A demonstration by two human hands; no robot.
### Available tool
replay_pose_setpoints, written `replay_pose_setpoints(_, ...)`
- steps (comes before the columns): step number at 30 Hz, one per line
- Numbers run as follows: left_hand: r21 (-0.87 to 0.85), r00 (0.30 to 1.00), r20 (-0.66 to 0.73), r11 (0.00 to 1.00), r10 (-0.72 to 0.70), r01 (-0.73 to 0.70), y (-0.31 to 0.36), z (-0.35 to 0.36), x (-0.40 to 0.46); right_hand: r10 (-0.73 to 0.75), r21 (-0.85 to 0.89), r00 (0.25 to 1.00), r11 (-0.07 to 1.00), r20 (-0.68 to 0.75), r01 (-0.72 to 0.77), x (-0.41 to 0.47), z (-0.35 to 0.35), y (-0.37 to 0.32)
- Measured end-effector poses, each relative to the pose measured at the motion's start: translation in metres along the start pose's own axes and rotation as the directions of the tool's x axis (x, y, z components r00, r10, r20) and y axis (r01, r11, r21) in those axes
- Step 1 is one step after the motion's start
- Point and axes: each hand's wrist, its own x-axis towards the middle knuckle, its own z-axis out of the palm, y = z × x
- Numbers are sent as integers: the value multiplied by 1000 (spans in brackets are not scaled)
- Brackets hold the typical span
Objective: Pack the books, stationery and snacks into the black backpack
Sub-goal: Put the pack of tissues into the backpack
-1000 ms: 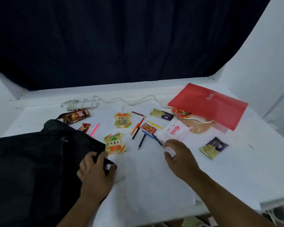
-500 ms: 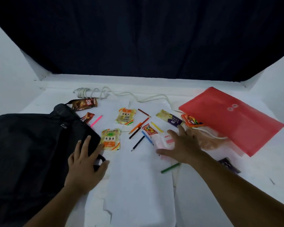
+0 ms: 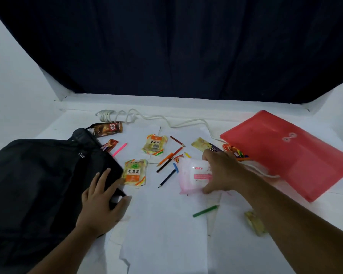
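Backpack (image 3: pixel 38 186), black, lies flat under your left hand (image 3: pixel 101 204); your straight fingers press its near corner, apparently to steady it for loading, and whether its mouth is unzipped cannot be told, nor what it holds. Beyond your fingertips sits a yellow snack packet (image 3: pixel 135 173). Your right hand (image 3: pixel 222 171) curls round the pink tissue pack (image 3: pixel 192 176), thumb under its near edge, likely the first item to go in. A green pencil (image 3: pixel 205 211) lies nearer than that thumb; past the knuckles, the red folder (image 3: pixel 297 153) stays shut, contents unseen.
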Motion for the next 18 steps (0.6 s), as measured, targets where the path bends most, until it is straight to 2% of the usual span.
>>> replay_pose_setpoints(4, -67, 999, -44, 998, -20, 17, 2, -2, -1, 19, 262, 999, 965, -46, -6, 0, -10, -22)
replay_pose_setpoints(6, -111, 997, -72, 994, -22, 14, 0, -3, -1, 48, 415, 997, 910, -59, -20, 3, -7, -34)
replay_pose_setpoints(9, -188, 989, -148, 982, -27, -2, -4, -5, -1, 86, 665, 996, 746, -29, -45, 9, 6, -51)
replay_pose_setpoints(11, -218, 976, -200, 975, -83, 38, -5, -6, -2, 148, 791, 989, 607, -28, -68, 12, 18, -64)
replay_pose_setpoints(13, -231, 961, -240, 969, -140, 84, -4, -6, -2, 205, 849, 978, 521, -30, -83, 13, 30, -78)
replay_pose_setpoints(15, -259, 947, -259, 958, -189, 120, -6, -6, -2, 227, 861, 973, 503, -45, -77, 15, 41, -92)
replay_pose_setpoints(18, -436, 924, -192, 872, -331, 222, -7, -17, 1, 229, 873, 972, 484, -57, -62, 19, 48, -110)
